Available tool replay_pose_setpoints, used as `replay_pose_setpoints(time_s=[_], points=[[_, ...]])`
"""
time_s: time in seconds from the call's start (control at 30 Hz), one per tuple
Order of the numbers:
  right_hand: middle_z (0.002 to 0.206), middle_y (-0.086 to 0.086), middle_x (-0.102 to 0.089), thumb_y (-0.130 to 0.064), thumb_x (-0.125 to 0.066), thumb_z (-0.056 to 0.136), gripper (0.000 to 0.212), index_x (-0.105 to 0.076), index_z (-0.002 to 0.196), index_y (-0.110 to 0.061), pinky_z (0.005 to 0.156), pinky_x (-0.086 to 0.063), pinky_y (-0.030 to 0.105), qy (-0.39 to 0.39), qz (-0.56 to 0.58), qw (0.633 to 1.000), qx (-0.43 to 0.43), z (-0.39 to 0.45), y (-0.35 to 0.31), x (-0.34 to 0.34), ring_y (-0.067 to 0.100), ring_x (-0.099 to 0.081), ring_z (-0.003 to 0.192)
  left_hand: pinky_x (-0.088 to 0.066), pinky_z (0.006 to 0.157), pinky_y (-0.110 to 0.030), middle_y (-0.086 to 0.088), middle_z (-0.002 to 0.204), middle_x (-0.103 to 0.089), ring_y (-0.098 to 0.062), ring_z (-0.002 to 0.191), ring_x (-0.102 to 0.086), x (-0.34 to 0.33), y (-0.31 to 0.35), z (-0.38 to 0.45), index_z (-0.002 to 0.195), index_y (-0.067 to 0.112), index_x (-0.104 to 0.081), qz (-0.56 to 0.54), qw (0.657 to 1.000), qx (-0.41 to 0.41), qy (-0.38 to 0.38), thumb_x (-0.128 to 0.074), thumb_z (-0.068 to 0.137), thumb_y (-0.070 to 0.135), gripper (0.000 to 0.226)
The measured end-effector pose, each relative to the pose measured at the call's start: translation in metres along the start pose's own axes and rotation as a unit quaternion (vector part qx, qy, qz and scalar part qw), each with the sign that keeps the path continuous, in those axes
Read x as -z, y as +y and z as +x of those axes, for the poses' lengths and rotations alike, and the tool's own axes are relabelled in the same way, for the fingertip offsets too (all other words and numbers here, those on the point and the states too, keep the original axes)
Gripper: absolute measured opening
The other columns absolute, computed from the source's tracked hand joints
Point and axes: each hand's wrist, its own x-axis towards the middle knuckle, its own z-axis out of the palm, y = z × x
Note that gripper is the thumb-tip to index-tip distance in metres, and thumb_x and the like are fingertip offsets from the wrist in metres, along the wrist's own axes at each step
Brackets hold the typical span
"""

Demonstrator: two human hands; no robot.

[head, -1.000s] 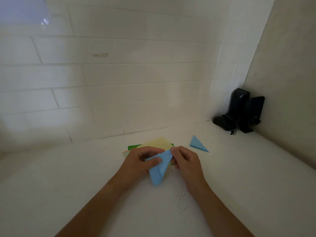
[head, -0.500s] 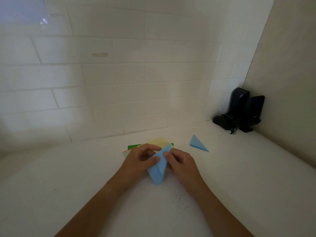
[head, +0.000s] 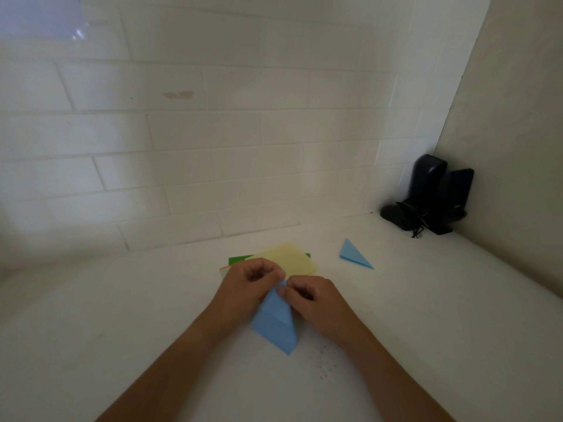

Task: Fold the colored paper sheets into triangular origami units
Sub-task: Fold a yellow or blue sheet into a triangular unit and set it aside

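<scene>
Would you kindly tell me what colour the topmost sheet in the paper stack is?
Pale yellow; the top sheet shows best in the head view.

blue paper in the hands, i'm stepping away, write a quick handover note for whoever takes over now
Left hand and right hand both pinch the top tip of the half-folded blue paper, its lower point toward the white counter.
Done: one blue triangular unit lies to the right.
Left: finish this fold, then the stack behind the hands, yellow sheet on top, green sheet under it.
</scene>
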Motion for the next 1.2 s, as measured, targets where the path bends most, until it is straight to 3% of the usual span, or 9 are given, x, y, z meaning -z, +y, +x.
replay_pose_setpoints(time_s=[0.2, 0.33, 0.47, 0.7, 0.93, 1.2], points=[[0.063, -0.013, -0.048, -0.025, -0.062, 0.102, 0.032, -0.056, 0.071, -0.019, 0.058, -0.032, 0.019, 0.006, 0.012, 1.0, -0.01, 0.0012, -0.0001, 0.0008, 0.005, -0.041, 0.06, -0.05, 0.064, -0.023, -0.005, 0.079, -0.072, -0.013, 0.071, -0.063, 0.0014, -0.0005, 0.0, 0.088, 0.001, -0.075, -0.039, 0.999, 0.011, 0.003, -0.072, 0.095, 0.013, 0.014], [0.063, -0.012, -0.049, -0.028, -0.063, 0.102, 0.034, -0.055, 0.068, -0.028, 0.058, -0.032, 0.02, 0.018, 0.011, 1.0, -0.006, 0.0012, 0.0008, -0.0003, 0.007, -0.042, 0.06, -0.053, 0.065, -0.024, -0.018, 0.084, -0.075, -0.016, 0.073, -0.068, 0.0004, -0.0005, -0.0014, 0.086, 0.0, -0.076, -0.038, 0.999, 0.009, -0.008, -0.076, 0.092, 0.015, 0.017], [0.061, -0.011, -0.048, -0.033, -0.062, 0.102, 0.037, -0.056, 0.066, -0.029, 0.056, -0.031, 0.021, 0.005, 0.021, 1.0, -0.01, 0.0009, -0.0025, 0.0006, 0.007, -0.04, 0.059, -0.052, 0.064, -0.024, -0.01, 0.078, -0.075, -0.013, 0.07, -0.067, 0.0018, -0.0003, -0.0014, 0.085, 0.0, -0.078, -0.048, 0.999, 0.012, 0.011, -0.077, 0.091, 0.013, 0.014], [0.059, -0.013, -0.047, -0.029, -0.066, 0.1, 0.04, -0.051, 0.063, -0.03, 0.056, -0.031, 0.019, 0.006, 0.016, 1.0, -0.015, 0.0004, -0.0034, 0.001, 0.005, -0.04, 0.057, -0.054, 0.074, -0.038, -0.019, 0.087, -0.077, -0.024, 0.076, -0.069, 0.0034, -0.001, -0.0013, 0.086, 0.005, -0.08, -0.058, 0.998, 0.019, 0.0, -0.076, 0.092, 0.017, 0.015], [0.058, -0.017, -0.048, -0.027, -0.063, 0.102, 0.041, -0.049, 0.064, -0.03, 0.056, -0.032, 0.016, -0.004, 0.012, 1.0, -0.014, -0.0005, -0.004, 0.0013, 0.002, -0.041, 0.056, -0.056, 0.077, -0.037, -0.015, 0.09, -0.077, -0.022, 0.079, -0.07, 0.0026, -0.0008, -0.0011, 0.092, 0.005, -0.08, -0.068, 0.997, 0.031, 0.006, -0.073, 0.094, 0.017, 0.014], [0.058, -0.016, -0.045, -0.025, -0.061, 0.103, 0.047, -0.046, 0.059, -0.033, 0.057, -0.031, 0.017, -0.015, -0.006, 1.0, -0.02, 0.0006, -0.0037, 0.0006, 0.003, -0.039, 0.056, -0.055, 0.071, -0.032, -0.009, 0.079, -0.073, -0.02, 0.073, -0.065, 0.0043, -0.0017, 0.0009, 0.089, 0.003, -0.078, -0.083, 0.996, 0.042, 0.015, -0.072, 0.094, 0.013, 0.013]])
